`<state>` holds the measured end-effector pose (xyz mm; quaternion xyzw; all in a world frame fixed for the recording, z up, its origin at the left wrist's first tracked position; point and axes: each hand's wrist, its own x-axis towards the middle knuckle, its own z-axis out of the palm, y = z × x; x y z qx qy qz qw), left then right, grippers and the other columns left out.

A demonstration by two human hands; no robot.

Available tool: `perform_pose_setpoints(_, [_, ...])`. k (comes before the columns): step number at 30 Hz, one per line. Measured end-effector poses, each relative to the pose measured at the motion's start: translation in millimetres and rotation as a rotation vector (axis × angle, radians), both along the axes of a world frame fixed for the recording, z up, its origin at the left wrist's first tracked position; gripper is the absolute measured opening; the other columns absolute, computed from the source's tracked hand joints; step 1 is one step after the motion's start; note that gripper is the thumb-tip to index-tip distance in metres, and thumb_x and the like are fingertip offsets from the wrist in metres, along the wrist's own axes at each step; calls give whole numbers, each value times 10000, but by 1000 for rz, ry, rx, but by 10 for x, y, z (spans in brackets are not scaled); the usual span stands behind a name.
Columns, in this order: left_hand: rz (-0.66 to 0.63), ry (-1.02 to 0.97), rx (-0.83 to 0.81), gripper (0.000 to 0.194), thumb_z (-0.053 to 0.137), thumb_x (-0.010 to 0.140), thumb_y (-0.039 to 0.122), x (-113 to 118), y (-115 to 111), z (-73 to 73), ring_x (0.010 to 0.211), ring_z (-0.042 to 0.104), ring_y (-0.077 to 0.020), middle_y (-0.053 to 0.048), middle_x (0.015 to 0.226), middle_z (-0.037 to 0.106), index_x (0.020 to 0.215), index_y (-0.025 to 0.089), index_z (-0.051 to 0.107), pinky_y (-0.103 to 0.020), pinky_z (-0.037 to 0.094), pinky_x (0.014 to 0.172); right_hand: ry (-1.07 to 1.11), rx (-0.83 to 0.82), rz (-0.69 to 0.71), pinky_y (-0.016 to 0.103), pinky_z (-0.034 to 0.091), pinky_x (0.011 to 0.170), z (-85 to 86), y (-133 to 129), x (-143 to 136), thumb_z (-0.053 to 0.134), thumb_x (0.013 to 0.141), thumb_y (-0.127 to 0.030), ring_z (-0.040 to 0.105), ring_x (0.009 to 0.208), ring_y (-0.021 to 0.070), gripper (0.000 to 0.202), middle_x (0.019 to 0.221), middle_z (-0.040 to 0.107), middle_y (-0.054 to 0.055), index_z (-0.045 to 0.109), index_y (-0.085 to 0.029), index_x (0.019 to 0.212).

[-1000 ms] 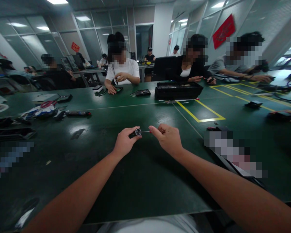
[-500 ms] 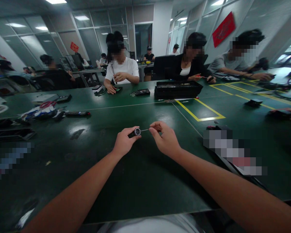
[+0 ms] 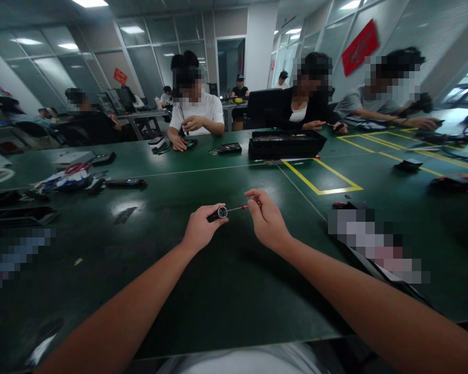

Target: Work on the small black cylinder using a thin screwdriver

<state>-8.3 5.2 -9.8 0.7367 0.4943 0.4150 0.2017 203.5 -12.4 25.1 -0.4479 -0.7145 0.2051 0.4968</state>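
My left hand (image 3: 202, 228) is closed around a dark cylindrical part (image 3: 221, 212) whose round, silver-rimmed end faces me. A thin metal shaft (image 3: 234, 209) runs from that end toward the right. My right hand (image 3: 268, 221) pinches the red-tipped handle of this thin screwdriver (image 3: 244, 207), most of which is hidden by the fingers. Both hands are raised over the green table (image 3: 218, 296), a short gap apart.
A long black tray (image 3: 286, 145) stands ahead, beside yellow tape marks (image 3: 337, 191). Tools and cables (image 3: 72, 179) lie at the left, with a black pen-like tool (image 3: 125, 183). Several people sit across the table.
My right hand has shifted slightly to the right, and the red part of the screwdriver now shows at its fingertips. My left hand has barely moved.
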Motion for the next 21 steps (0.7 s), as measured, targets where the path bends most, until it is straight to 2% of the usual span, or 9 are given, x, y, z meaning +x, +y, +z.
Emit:
perform_pose_setpoints(3, [16,0,10,420,770,817,259,-6,-9,19,1139,626,-242,-49,1210,701,1228,289,693,-455,450,1050,13,-19,32,304,452,697,19,-3,5,435,996,-289,609,775,177,217,885,645,31,555,-209,1158])
perform_pose_setpoints(8, [1,23,24,414,774,813,254,0,-15,28,1140,627,-244,-44,1205,705,1218,289,696,-451,456,1045,-77,-65,-14,293,374,564,78,-33,7,367,1031,-420,555,585,156,324,709,617,-3,632,-234,1015])
perform_pose_setpoints(11, [11,24,11,416,775,810,239,4,-13,24,1137,629,-243,-46,1204,705,1217,279,696,-446,458,1041,-55,-60,-23,298,393,579,65,-37,-6,396,1015,-370,562,585,155,263,747,643,6,593,-223,1107])
perform_pose_setpoints(13, [30,12,9,417,776,809,235,4,-15,35,1135,631,-243,-49,1206,705,1217,270,694,-444,457,1042,40,-54,-12,309,443,645,32,-11,-18,464,981,-347,609,676,170,220,818,668,26,551,-212,1132])
perform_pose_setpoints(16, [18,18,79,392,768,822,252,6,-32,86,1127,631,-242,-54,1202,706,1207,259,695,-445,454,1037,298,-110,24,339,503,746,-31,83,-24,564,925,-404,654,808,190,213,904,690,52,555,-218,1029])
perform_pose_setpoints(19, [-33,77,183,350,756,840,274,11,-50,151,1111,628,-244,-50,1180,715,1185,257,699,-468,430,1046,578,-255,47,340,533,702,-97,200,-15,523,924,-481,626,697,166,270,825,660,38,567,-215,913])
perform_pose_setpoints(21, [-25,95,181,351,756,840,275,15,-53,176,1085,630,-245,-51,1161,720,1186,255,696,-465,441,1020,655,-308,31,333,536,684,-138,249,-10,526,913,-497,602,653,154,282,776,628,18,553,-218,879])
